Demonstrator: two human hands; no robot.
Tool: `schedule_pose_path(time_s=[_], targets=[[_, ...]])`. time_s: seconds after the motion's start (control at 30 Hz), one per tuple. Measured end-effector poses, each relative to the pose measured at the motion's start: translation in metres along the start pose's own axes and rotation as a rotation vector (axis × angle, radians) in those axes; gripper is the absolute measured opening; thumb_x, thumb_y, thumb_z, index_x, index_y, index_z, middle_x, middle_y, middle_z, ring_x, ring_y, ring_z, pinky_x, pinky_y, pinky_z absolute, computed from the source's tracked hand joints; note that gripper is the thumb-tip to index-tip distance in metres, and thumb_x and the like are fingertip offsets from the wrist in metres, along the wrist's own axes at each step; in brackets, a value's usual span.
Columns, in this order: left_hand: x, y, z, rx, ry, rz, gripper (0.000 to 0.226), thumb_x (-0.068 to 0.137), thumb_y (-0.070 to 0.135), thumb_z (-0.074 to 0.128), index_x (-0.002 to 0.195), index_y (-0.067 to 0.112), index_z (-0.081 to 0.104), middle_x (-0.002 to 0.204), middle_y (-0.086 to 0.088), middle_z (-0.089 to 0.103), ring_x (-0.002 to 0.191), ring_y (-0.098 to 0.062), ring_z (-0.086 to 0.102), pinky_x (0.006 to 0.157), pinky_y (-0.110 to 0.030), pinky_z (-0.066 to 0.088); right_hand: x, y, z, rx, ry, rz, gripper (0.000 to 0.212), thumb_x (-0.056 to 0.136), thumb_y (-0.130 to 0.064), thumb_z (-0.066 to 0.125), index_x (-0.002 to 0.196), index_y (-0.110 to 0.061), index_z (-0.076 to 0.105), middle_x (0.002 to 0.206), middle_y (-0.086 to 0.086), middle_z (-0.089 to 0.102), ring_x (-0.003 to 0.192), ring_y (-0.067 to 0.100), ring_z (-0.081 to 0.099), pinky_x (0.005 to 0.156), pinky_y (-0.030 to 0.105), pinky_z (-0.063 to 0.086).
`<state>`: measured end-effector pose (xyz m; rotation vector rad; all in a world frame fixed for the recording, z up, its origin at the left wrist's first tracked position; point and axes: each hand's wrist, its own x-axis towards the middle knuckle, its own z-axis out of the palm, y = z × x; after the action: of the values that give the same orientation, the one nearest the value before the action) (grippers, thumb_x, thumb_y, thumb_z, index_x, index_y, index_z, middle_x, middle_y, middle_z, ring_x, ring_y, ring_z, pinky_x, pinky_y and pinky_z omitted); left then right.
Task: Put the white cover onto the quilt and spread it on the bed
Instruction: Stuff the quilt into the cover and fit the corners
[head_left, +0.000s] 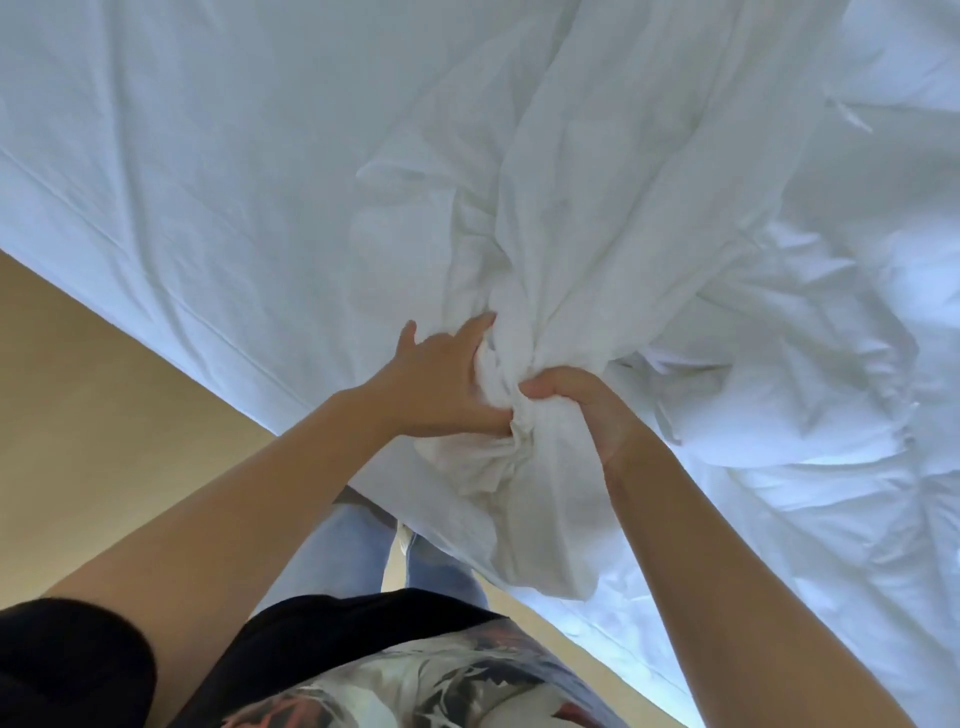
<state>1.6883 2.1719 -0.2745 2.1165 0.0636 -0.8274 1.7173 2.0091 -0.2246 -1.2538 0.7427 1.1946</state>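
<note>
Centre frame: right hand (587, 410) fists the bunched white cover (524, 249); left hand (441, 384) pinches it, fingers half-spread. Prob. soft, light, floppy; best held at corners.

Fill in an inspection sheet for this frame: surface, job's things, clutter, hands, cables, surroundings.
Surface: flat white bed sheet, lightly creased.
Job's things: crumpled white fabric bedding heaped on the sheet; cover and quilt cannot be told apart.
Clutter: nothing seen.
Hands: left hand and right hand both grip one gathered bunch of the bedding at the bed's edge.
Cables: nothing seen.
Surroundings: tan floor; person's blue jeans.
</note>
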Motion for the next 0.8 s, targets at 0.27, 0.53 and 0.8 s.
schedule_pose_path(time_s=[0.27, 0.53, 0.8], targets=[[-0.018, -0.023, 0.003, -1.013, -0.429, -0.296, 0.043, 0.061, 0.042, 0.07, 0.098, 0.019, 0.068, 0.092, -0.011, 0.067, 0.069, -0.023, 0.065, 0.067, -0.034, 0.052, 0.015, 0.0, 0.035, -0.5, 0.268, -0.121, 0.016, 0.081, -0.005, 0.057, 0.065, -0.007, 0.058, 0.056, 0.001, 0.056, 0.055, 0.017, 0.052, 0.048, 0.018, 0.039], [0.019, 0.034, 0.003, -0.762, -0.101, -0.412, 0.025, 0.069, 0.013, 0.077, 0.092, 0.006, 0.07, 0.089, -0.011, 0.071, 0.086, -0.025, 0.068, 0.075, -0.029, 0.053, 0.025, 0.044, 0.066, -0.667, 0.519, -0.301, 0.027, 0.08, -0.021, 0.054, 0.106, -0.013, 0.056, 0.087, -0.001, 0.062, 0.085, 0.024, 0.062, 0.063, 0.028, 0.044], [0.02, 0.029, 0.007, -0.958, 0.116, -0.293, 0.028, 0.047, 0.003, 0.06, 0.074, 0.005, 0.064, 0.069, -0.007, 0.062, 0.065, -0.024, 0.06, 0.059, -0.029, 0.048, 0.023, 0.069, 0.02, -0.105, 0.472, -0.337, 0.029, 0.082, -0.012, 0.048, 0.11, -0.019, 0.056, 0.1, -0.003, 0.054, 0.088, 0.014, 0.049, 0.072, 0.02, 0.039]])
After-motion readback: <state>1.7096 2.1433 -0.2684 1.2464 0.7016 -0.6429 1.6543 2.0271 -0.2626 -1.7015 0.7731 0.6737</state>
